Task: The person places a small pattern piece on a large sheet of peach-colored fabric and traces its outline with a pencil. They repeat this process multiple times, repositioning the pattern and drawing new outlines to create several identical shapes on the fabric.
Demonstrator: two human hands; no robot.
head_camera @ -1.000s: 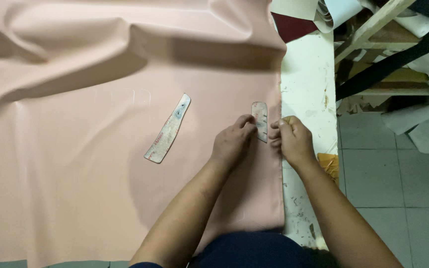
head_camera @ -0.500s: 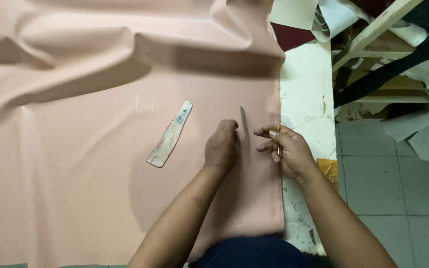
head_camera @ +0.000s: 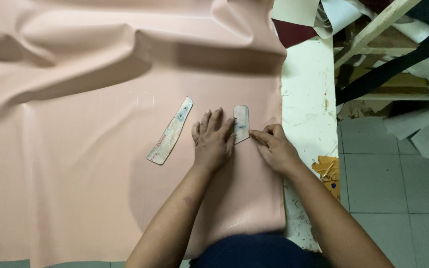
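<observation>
Pink leather sheet [head_camera: 75,173] covers the desk; left hand [head_camera: 213,141] presses flat, fingers spread, on a small grey template [head_camera: 241,123]. Right hand [head_camera: 274,146] pinches at its lower edge. Beyond, a longer curved template [head_camera: 170,131] lies apart.

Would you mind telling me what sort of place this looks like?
Probably a leather or upholstery cutting workshop: a pink sheet covers the worn white table, with card templates on it and material rolls nearby.

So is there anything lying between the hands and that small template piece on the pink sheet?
Nothing visible. The left hand lies flat with fingertips on the small template, and the right hand touches its lower edge. The longer template lies off to the left on the pink sheet.
</observation>
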